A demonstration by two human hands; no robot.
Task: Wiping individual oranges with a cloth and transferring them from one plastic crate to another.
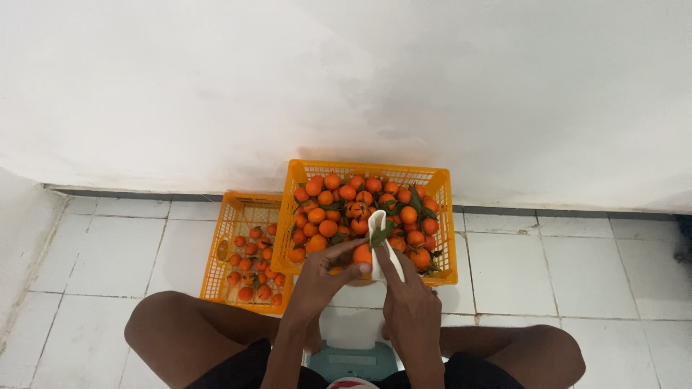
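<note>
My left hand (322,277) holds a small orange fruit (362,254) with a green leaf, over the near edge of a full orange crate (441,216). My right hand (409,302) grips white-handled clippers (378,229) whose tips stand at the fruit's stem. The crate is heaped with several orange fruits with leaves (346,205). Both hands meet just above my knees.
A second, lower orange crate (223,248) at the left holds several smaller fruits without leaves. White floor tiles (108,252) spread around, with a white wall (346,86) behind. My bare knees (169,328) flank a pale teal and white object (353,356) on the floor.
</note>
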